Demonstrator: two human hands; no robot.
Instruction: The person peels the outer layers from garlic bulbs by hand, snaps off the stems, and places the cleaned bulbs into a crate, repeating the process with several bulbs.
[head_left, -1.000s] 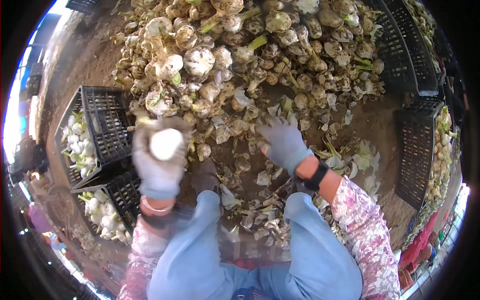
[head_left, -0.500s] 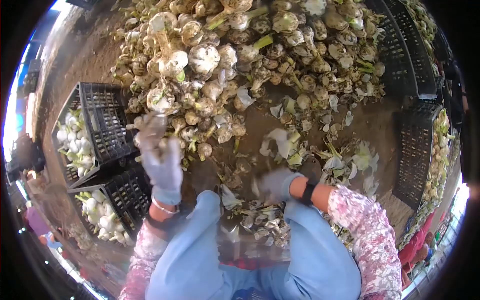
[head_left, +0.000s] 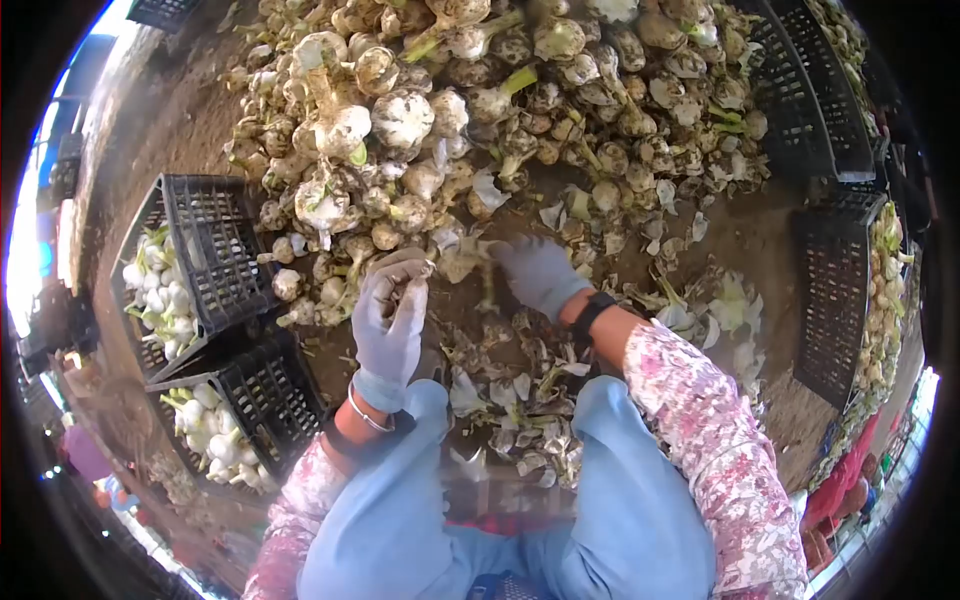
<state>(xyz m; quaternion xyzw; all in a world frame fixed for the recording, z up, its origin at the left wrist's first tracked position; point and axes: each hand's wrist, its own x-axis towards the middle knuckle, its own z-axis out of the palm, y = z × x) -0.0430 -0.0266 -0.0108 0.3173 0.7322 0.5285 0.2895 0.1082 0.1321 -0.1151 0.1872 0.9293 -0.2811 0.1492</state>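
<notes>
My left hand (head_left: 390, 325), in a pale, soiled glove, is raised in front of the garlic pile (head_left: 400, 120). Its fingers curl together in a pinch, and what lies between them, if anything, I cannot make out. To its right, my right hand (head_left: 540, 275), gloved too, reaches inward at the pile's near edge. Motion smears its fingertips, so their grip does not show. A blurred pale garlic bulb (head_left: 460, 258) lies between the two hands, close to the right fingertips. Many bulbs in the pile are dirty, some with cut stems.
Black crates with whiter garlic stand at left, one behind (head_left: 212, 250) and one nearer (head_left: 265, 390). More black crates with garlic (head_left: 832, 300) line the right side. Loose peeled skins (head_left: 510, 395) litter the ground between my knees and at right (head_left: 730, 305).
My left hand has moved right, away from the left crate, its fingers now curled. My right hand has moved up and forward from near my knee to the pile's edge.
</notes>
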